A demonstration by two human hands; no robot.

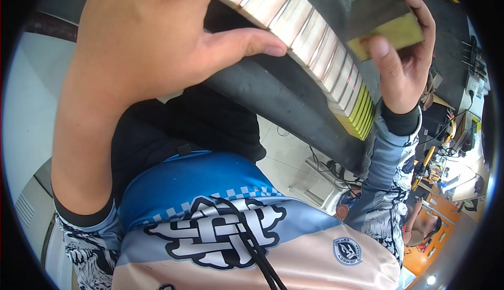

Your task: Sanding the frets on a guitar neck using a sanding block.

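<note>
A long row of pale, pinkish-white blocks stands side by side along the edge of a black table. At its near right end the row finishes in several thin yellow-green pieces. My left hand reaches over the far left part of the row, its thumb stretched out against the blocks' near edge; its other fingers are out of view. Raised to the right of the row, my right hand grips a dark grey and yellow block, thumb on the yellow face and fingers round the far side.
Below the table's edge are a tiled floor, cables and a whitish case. At the right are a power strip, cluttered worktops and another person farther off. A white surface lies at the left.
</note>
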